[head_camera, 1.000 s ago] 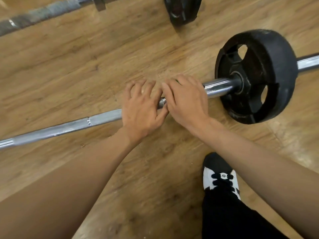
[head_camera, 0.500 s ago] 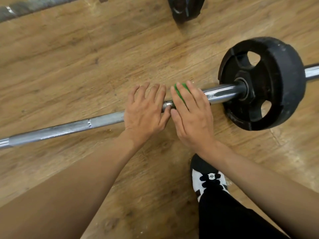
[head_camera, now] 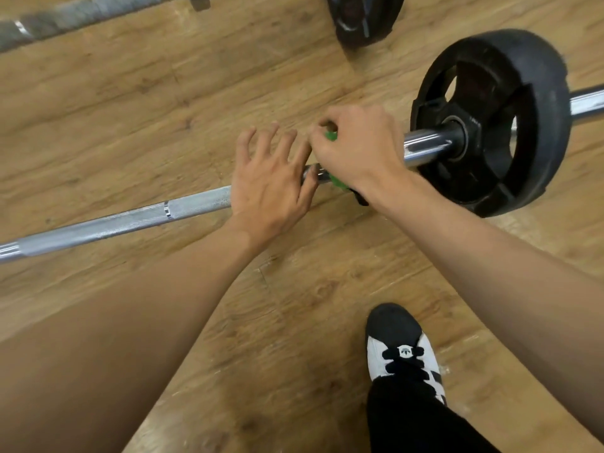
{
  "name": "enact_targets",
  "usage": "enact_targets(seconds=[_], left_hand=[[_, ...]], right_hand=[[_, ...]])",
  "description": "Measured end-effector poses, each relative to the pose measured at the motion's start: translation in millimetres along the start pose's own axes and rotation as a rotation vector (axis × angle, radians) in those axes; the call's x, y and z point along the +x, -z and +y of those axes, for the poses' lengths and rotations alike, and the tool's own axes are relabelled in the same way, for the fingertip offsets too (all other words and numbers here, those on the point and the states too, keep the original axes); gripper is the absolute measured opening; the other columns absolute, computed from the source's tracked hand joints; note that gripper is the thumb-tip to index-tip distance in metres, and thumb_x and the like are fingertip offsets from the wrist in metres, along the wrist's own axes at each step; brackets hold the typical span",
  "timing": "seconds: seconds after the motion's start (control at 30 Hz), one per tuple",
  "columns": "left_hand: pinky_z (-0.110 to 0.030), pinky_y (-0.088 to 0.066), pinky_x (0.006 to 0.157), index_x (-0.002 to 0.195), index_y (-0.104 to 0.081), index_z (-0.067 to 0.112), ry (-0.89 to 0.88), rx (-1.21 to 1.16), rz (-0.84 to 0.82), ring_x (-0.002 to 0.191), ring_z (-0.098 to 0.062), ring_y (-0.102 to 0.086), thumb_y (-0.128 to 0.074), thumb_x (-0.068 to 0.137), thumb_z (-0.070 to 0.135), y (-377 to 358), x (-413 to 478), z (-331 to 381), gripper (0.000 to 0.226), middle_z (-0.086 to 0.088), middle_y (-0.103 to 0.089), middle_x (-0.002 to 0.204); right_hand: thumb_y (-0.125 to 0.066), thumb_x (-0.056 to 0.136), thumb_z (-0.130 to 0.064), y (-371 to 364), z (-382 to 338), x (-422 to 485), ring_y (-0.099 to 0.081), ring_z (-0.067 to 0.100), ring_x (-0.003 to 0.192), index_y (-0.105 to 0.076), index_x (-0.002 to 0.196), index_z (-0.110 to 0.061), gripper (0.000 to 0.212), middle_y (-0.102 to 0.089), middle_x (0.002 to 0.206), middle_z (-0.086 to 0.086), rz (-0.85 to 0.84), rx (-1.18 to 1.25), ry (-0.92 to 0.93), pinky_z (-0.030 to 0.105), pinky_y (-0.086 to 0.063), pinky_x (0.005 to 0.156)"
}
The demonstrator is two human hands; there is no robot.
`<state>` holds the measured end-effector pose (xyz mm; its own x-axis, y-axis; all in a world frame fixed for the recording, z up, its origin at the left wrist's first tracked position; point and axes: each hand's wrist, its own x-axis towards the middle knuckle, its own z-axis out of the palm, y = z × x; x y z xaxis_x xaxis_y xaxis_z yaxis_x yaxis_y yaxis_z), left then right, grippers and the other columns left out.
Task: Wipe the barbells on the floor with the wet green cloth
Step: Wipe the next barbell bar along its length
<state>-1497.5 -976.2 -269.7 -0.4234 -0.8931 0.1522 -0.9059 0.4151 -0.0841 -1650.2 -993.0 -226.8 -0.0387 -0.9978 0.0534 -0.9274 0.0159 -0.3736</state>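
Note:
A steel barbell (head_camera: 124, 220) lies across the wooden floor, with a black weight plate (head_camera: 490, 122) on its right end. My right hand (head_camera: 356, 145) is curled over the bar just left of the plate and grips the green cloth (head_camera: 336, 181), which shows only as small green bits above and below the hand. My left hand (head_camera: 271, 181) is over the bar right beside it, fingers spread and relaxed, holding nothing.
A second barbell (head_camera: 75, 18) lies along the top left edge, and another black plate (head_camera: 362, 18) is at the top middle. My right foot in a black and white shoe (head_camera: 398, 351) stands on the floor near the bottom right.
My right hand went from flat on the bar to curled round it with the green cloth. My left hand's fingers lifted and spread.

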Motion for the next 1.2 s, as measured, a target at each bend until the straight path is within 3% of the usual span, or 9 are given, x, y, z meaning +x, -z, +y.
enact_targets(seconds=[0.13, 0.23, 0.3, 0.53, 0.9, 1.03, 1.07, 1.13, 1.2], left_hand=[[-0.053, -0.026, 0.117, 0.145, -0.053, 0.012, 0.044, 0.003, -0.026, 0.142, -0.035, -0.045, -0.021, 0.105, 0.05, -0.2, 9.1, -2.9, 0.064, -0.008, -0.06, 0.143], [-0.054, -0.028, 0.116, 0.14, -0.057, 0.009, 0.06, 0.003, -0.034, 0.14, -0.035, -0.047, -0.023, 0.104, 0.051, -0.8, 13.8, -5.2, 0.066, -0.009, -0.061, 0.141], [-0.054, -0.028, 0.116, 0.135, -0.06, 0.009, 0.055, 0.012, -0.038, 0.138, -0.036, -0.048, -0.026, 0.104, 0.051, -1.7, 18.0, -7.4, 0.063, -0.009, -0.061, 0.14], [-0.056, -0.028, 0.115, 0.118, -0.067, 0.012, 0.077, -0.016, -0.046, 0.134, -0.037, -0.05, -0.031, 0.102, 0.05, -8.1, 38.4, -17.0, 0.055, -0.009, -0.065, 0.133], [-0.057, -0.029, 0.113, 0.114, -0.07, 0.011, 0.095, -0.007, -0.052, 0.13, -0.038, -0.051, -0.03, 0.103, 0.05, -13.6, 63.2, -31.3, 0.057, -0.01, -0.067, 0.128], [-0.057, -0.029, 0.113, 0.113, -0.071, 0.012, 0.095, -0.002, -0.052, 0.129, -0.037, -0.052, -0.028, 0.103, 0.049, -14.6, 66.3, -32.4, 0.058, -0.008, -0.068, 0.128], [-0.057, -0.029, 0.113, 0.113, -0.071, 0.012, 0.094, 0.004, -0.056, 0.13, -0.037, -0.051, -0.027, 0.103, 0.049, -14.4, 67.3, -33.0, 0.058, -0.008, -0.068, 0.129], [-0.056, -0.029, 0.112, 0.114, -0.07, 0.014, 0.091, 0.012, -0.071, 0.132, -0.036, -0.05, -0.026, 0.103, 0.049, -13.6, 69.4, -33.9, 0.058, -0.007, -0.067, 0.13], [-0.056, -0.028, 0.112, 0.115, -0.07, 0.015, 0.092, 0.011, -0.076, 0.133, -0.036, -0.049, -0.026, 0.102, 0.05, -12.9, 70.5, -34.4, 0.058, -0.007, -0.066, 0.132]], right_hand=[[-0.052, 0.099, -0.023, -30.3, 11.3, -23.6, -0.065, 0.036, 0.107, -0.073, 0.1, -0.01, 0.025, -0.073, 0.107, 0.011, 0.238, -0.007, 0.226, 0.045, -0.048, 0.088], [-0.051, 0.105, -0.014, -50.3, 31.5, -45.4, -0.052, 0.034, 0.139, -0.069, 0.128, -0.003, 0.031, -0.062, 0.143, 0.015, 0.379, 0.037, 0.334, 0.047, -0.042, 0.112], [-0.049, 0.109, -0.015, -55.0, 34.7, -46.7, -0.045, 0.036, 0.146, -0.062, 0.139, -0.001, 0.036, -0.054, 0.152, 0.017, 0.414, 0.051, 0.356, 0.051, -0.038, 0.117], [-0.045, 0.112, -0.023, -73.2, 45.5, -44.4, -0.031, 0.034, 0.153, -0.042, 0.155, -0.004, 0.047, -0.031, 0.163, 0.016, 0.437, -0.03, 0.338, 0.052, -0.025, 0.126], [-0.041, 0.114, -0.024, -71.5, 37.6, -14.1, -0.028, 0.034, 0.155, -0.038, 0.156, -0.001, 0.049, -0.032, 0.164, 0.02, 0.387, 0.004, 0.287, 0.051, -0.018, 0.128], [-0.043, 0.11, -0.024, -48.3, 16.9, 21.4, -0.054, 0.025, 0.139, -0.065, 0.136, -0.007, 0.038, -0.064, 0.141, 0.01, 0.341, 0.01, 0.202, 0.046, -0.026, 0.125], [-0.044, 0.106, -0.025, -39.6, 9.5, 33.6, -0.063, 0.024, 0.122, -0.072, 0.121, -0.011, 0.035, -0.072, 0.123, 0.006, 0.291, -0.01, 0.162, 0.041, -0.033, 0.118], [-0.044, 0.102, -0.032, -23.0, -3.2, 57.3, -0.06, 0.025, 0.085, -0.071, 0.092, -0.018, 0.032, -0.067, 0.089, 0.002, 0.12, -0.067, 0.03, 0.033, -0.04, 0.085], [-0.046, 0.102, -0.037, -12.8, -8.6, 73.9, -0.054, 0.027, 0.078, -0.068, 0.086, -0.021, 0.031, -0.06, 0.081, 0.003, -0.031, -0.112, -0.06, 0.034, -0.033, 0.07]])
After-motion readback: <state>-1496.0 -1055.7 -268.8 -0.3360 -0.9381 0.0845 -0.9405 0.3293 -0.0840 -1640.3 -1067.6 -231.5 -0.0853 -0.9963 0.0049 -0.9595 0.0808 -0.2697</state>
